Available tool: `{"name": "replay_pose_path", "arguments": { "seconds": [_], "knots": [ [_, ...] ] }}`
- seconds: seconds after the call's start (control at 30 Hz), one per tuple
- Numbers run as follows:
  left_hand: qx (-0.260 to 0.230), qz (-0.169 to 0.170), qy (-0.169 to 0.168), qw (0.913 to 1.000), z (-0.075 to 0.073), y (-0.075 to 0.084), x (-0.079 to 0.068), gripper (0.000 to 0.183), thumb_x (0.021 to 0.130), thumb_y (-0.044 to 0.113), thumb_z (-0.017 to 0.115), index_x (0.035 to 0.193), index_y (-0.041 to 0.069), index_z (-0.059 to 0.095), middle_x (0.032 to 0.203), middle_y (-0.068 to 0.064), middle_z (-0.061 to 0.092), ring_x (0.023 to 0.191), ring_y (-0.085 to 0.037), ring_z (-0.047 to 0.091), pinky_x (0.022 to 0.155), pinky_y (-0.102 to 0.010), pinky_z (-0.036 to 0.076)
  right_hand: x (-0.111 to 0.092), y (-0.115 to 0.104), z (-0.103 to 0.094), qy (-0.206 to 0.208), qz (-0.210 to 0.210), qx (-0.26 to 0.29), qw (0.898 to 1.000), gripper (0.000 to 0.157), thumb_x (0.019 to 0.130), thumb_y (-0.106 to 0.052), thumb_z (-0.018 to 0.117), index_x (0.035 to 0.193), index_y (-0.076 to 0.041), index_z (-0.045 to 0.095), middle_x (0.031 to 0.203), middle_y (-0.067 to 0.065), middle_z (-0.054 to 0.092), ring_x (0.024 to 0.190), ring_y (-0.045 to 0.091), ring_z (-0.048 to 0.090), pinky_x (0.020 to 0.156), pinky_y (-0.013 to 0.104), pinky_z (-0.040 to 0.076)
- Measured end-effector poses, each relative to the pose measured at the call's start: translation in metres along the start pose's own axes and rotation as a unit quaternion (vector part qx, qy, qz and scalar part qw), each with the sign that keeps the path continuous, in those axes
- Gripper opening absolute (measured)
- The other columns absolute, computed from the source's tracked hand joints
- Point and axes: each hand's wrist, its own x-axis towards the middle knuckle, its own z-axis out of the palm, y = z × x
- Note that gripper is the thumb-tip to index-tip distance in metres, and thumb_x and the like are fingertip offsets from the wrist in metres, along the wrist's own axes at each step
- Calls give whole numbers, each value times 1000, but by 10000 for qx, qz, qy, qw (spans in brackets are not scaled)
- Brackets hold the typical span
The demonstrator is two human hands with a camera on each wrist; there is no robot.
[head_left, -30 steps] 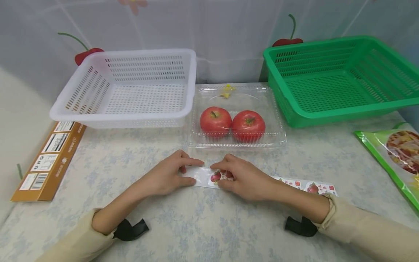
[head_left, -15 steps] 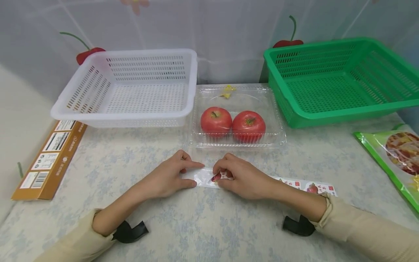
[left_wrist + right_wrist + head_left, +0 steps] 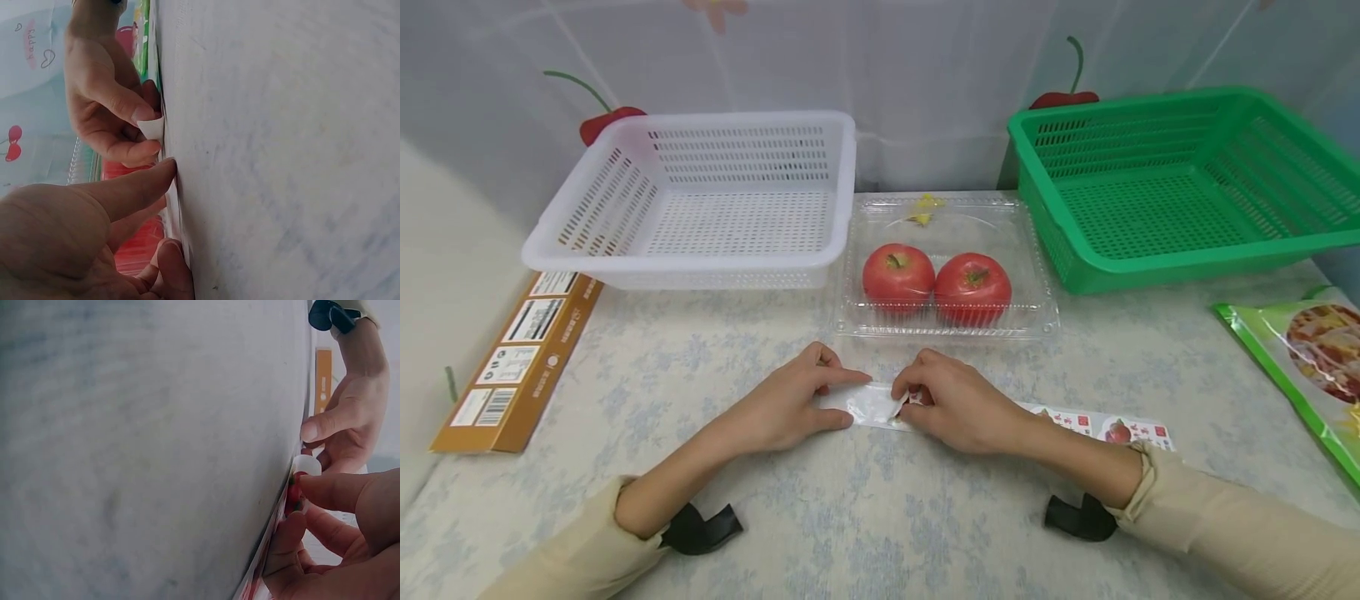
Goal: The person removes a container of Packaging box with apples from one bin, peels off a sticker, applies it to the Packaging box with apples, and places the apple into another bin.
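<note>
A label strip with red apple prints lies on the table, its left part glossy and bare. My left hand presses that end with thumb and forefinger spread across it. Between the thumb and forefinger of my right hand is the lifted edge of a sticker, curling up from the strip. Its white underside shows as a flap of the sticker in the left wrist view, and its apple print shows in the right wrist view. The right hand hides the strip's middle; more labels appear beyond that wrist.
Behind the hands is a clear plastic box with two red apples. A white basket stands back left, a green basket back right. A brown carton lies left, a green-edged bag right.
The sticker's left edge, flat on the strip one second ago, has been pinched and peeled up to the right by my right hand. My left hand has stayed on the strip's end.
</note>
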Motion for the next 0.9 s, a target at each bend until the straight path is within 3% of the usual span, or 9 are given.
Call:
{"name": "replay_pose_path", "arguments": {
  "seconds": [0.27, 0.9],
  "knots": [
    [-38, -39, 22, 10000, 1, 0, 0, 44, 89, 17, 76, 132, 16, 66, 109, -1, 46, 86, -15, 45, 74, -31, 42, 0, 1, 2, 160, 72, 93, 9998, 15, 83, 0, 71, 88, -14, 69, 82, -4, 52, 75, 13, 49, 65, 29, 46],
    [-6, -120, 35, 9999, 2, 0, 0, 45, 87, 14, 77, 131, 15, 66, 110, -1, 46, 87, -16, 46, 75, -31, 42, -4, 3, 1, 590, -281, 1127, 9915, 21, 84, 7, 67, 86, -15, 70, 89, -6, 60, 78, 13, 57, 70, 28, 51]
  ]
}}
